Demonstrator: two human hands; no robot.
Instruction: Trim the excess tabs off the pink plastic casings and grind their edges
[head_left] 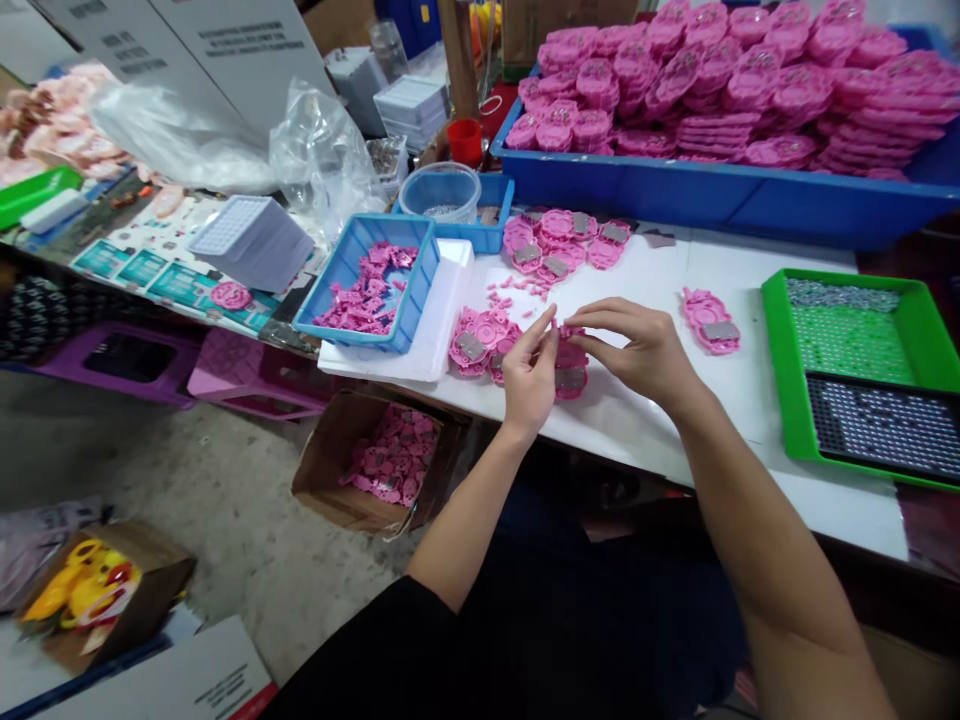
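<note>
The white desk [750, 300] carries a long blue bin [712, 195] heaped with pink shells [720, 90], a green tray [780, 380] and a smaller blue tray [339, 268]. White cartons [225, 50] behind bear print (too blurred to read). Near the desk's front edge, the left hand [529, 378] and right hand [643, 350] meet, the fingers of both pinching one small pink piece [568, 330].

Pink plastic parts [480, 345] (some with grey plates), a light-blue tray [420, 290], a green tray [780, 360].
</note>
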